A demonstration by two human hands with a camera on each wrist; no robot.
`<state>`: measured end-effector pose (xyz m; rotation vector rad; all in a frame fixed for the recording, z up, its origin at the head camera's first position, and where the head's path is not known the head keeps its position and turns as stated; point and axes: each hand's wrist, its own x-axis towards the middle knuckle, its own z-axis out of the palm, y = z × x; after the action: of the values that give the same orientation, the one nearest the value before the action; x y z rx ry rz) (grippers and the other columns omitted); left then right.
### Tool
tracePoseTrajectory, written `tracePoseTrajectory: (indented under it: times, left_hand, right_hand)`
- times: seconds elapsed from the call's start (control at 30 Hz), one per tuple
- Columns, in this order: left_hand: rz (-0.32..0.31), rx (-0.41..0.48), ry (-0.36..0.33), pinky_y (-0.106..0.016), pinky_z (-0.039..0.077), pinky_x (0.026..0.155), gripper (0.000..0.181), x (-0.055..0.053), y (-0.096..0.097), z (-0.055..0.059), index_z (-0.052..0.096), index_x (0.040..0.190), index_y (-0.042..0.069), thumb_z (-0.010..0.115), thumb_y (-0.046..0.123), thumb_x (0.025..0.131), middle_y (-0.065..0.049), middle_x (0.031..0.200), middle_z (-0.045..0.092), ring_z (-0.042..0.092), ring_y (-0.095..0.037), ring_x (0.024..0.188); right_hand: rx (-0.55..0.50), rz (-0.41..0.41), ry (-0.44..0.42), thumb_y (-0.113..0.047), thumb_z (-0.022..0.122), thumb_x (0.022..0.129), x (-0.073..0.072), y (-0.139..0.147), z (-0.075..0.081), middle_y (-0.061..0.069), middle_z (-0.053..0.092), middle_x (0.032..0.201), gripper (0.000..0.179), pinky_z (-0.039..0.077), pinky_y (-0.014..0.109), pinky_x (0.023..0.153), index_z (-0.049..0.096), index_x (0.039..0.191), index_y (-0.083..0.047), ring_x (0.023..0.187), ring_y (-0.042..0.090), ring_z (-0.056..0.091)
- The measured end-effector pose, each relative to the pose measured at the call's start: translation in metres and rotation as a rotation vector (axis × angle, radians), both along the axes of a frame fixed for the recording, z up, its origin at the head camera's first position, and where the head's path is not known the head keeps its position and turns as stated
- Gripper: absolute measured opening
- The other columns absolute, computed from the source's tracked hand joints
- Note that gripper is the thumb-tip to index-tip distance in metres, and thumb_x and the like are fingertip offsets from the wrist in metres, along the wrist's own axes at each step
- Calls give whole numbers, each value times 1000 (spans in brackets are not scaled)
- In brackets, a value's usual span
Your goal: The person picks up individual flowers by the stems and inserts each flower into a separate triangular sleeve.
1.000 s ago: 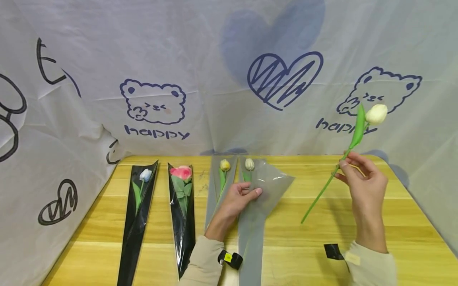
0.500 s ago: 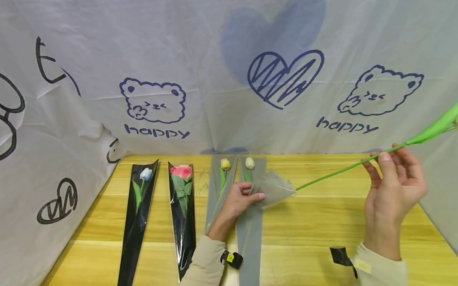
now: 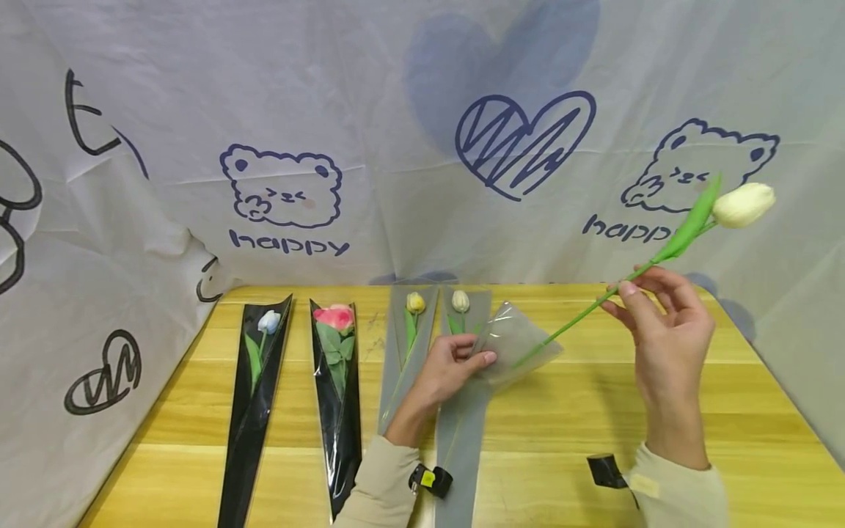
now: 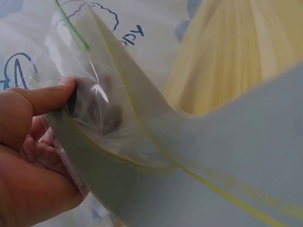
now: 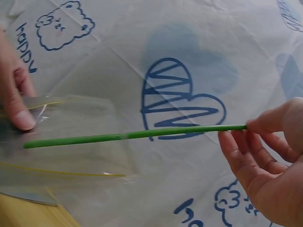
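Observation:
My left hand (image 3: pixel 455 370) holds a clear, grey-backed flower sleeve (image 3: pixel 518 341) near its mouth. In the left wrist view, the thumb presses the clear front of the sleeve (image 4: pixel 106 90), which has yellow lines. My right hand (image 3: pixel 676 352) pinches the green stem of an artificial white tulip (image 3: pixel 744 205) between thumb and fingers. The bloom and leaf point up and right. In the right wrist view, the stem (image 5: pixel 128 136) slants across, its lower end within the sleeve's mouth near the left thumb.
On the wooden table (image 3: pixel 581 440) lie a blue-white tulip (image 3: pixel 268 323) and a pink rose (image 3: pixel 335 318) in black sleeves. A yellow tulip (image 3: pixel 414 303) and a whitish tulip (image 3: pixel 460 302) lie in grey sleeves. A printed cloth (image 3: pixel 396 147) hangs behind.
The right hand swung the white tulip outward to the right, then brought it back left. Its stem end moved from outside the sleeve into the mouth. The left hand shifted slightly right.

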<state>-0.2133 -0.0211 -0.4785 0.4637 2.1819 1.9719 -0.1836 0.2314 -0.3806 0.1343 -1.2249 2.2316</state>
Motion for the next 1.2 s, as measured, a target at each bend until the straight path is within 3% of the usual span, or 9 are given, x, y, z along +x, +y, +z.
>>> tracePoseTrajectory:
  times: [0.13,0.23,0.3,0.4,0.5,0.63,0.77,1.0,1.2]
  left_hand:
    - [-22,14,20,-21,41,57,18,1,-1,3,68,96,-13,67,5,99,-9,70,67,55,-5,62]
    - [-35,33,17,-22,33,54,19,2,-1,5,64,90,-11,66,5,100,-1,62,55,43,-5,57]
    - [-39,51,0,-22,36,56,17,2,-2,7,67,94,-11,66,5,100,-4,66,62,49,-4,59]
    - [-43,71,-24,-21,46,63,20,3,-2,9,70,107,-12,66,6,100,-16,86,75,62,-5,72]
    - [-54,73,-37,-22,49,68,23,4,-1,11,70,113,-12,66,7,100,-24,99,75,66,-6,78]
    - [-67,73,-55,-22,48,68,24,5,0,14,70,115,-10,66,8,101,-24,102,75,66,-7,79]
    - [-74,85,-71,-23,50,68,25,6,1,18,70,117,-10,66,9,101,-23,102,75,67,-7,78]
    - [-82,105,-78,-23,53,71,25,9,4,22,69,117,-11,66,8,100,-23,102,75,68,-8,80]
    - [-109,112,-71,-23,53,74,26,12,9,21,68,118,-12,67,6,100,-23,102,74,67,-8,81]
  right_hand:
    - [120,61,-52,18,69,88,-1,-7,-3,20,61,99,24,60,36,72,59,109,16,82,25,72]
    - [230,125,-77,17,68,89,0,-10,-6,16,64,97,21,60,36,76,60,108,14,84,23,74]
    - [310,170,-91,14,69,90,0,-10,-7,14,67,98,20,60,36,78,61,109,14,86,22,75]
    - [436,204,-114,10,71,91,0,-12,-9,9,71,98,20,60,32,79,62,109,13,86,18,75]
    - [574,183,-148,8,73,91,0,-14,-10,3,73,96,20,58,25,79,64,108,11,87,12,73]
    - [708,145,-176,3,73,92,0,-16,-11,-1,73,96,19,56,20,79,65,107,11,88,8,70]
    - [773,144,-189,-3,73,95,1,-16,-11,1,73,98,18,57,21,81,68,107,9,92,11,70]
    - [899,215,-195,-7,73,96,1,-14,-10,7,74,102,14,56,22,85,72,104,4,98,13,69]
    - [935,244,-196,-7,74,95,0,-13,-10,7,76,102,11,55,22,85,74,102,2,99,13,69]
